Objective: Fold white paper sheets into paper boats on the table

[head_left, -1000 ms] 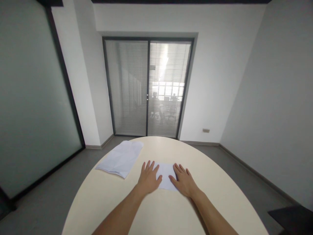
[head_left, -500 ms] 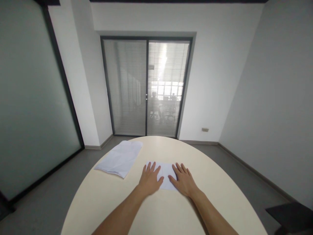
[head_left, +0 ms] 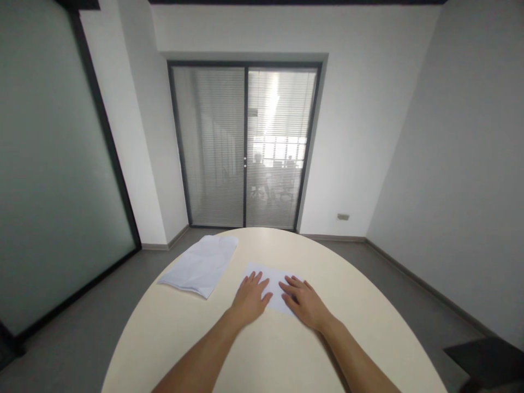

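A small white sheet of paper (head_left: pixel 275 289) lies on the cream round table (head_left: pixel 262 360), slightly turned. My left hand (head_left: pixel 250 297) rests on its left side, fingers spread and pointing away from me. On the right side of the sheet lies my right hand (head_left: pixel 305 300), its fingers stretched out and angled inward to the left. Both hands cover parts of the sheet's edges. Neither hand grips anything.
A larger stack of white paper (head_left: pixel 200 265), somewhat creased, lies at the table's left edge. Beyond the table stands a glass door (head_left: pixel 245 147) with blinds. A dark flat object (head_left: pixel 487 363) shows at the lower right.
The small sheet has turned a little, its far left corner shifting away from me. My right hand's fingers have swung inward to the left. My left hand has barely moved.
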Tool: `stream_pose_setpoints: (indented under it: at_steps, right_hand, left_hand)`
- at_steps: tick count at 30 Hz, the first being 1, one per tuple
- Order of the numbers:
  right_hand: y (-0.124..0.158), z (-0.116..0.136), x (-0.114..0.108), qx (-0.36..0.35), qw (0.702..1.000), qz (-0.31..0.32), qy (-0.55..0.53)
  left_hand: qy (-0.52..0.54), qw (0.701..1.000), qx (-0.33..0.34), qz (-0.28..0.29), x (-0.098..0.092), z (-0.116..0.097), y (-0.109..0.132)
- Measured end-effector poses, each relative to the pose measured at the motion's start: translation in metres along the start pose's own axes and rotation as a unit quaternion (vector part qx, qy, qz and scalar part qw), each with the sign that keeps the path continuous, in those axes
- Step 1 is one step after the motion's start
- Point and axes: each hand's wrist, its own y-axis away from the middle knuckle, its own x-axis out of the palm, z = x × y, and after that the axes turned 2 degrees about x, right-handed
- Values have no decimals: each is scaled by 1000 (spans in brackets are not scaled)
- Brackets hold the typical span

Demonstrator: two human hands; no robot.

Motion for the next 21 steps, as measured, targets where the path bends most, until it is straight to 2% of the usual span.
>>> stream_pose_setpoints:
  at_steps: [4, 7, 9, 17, 21]
  right_hand:
    - [1, 2, -2, -31, 999, -21, -5]
    - [3, 6, -4, -83, 996, -18, -19]
    - [5, 8, -5, -94, 995, -11, -27]
    - [2, 2, -3, -13, 1000, -3, -7]
    - [-1, -5, -4, 35, 998, -55, 25]
  left_hand:
    - [-7, 1000, -19, -6, 2, 1, -2]
    - [-12, 999, -35, -22, 4, 1, -4]
    - [-8, 999, -30, -27, 3, 1, -4]
    - [15, 1000, 19, -19, -2, 2, 2]
    - [8, 999, 35, -23, -5, -1, 3]
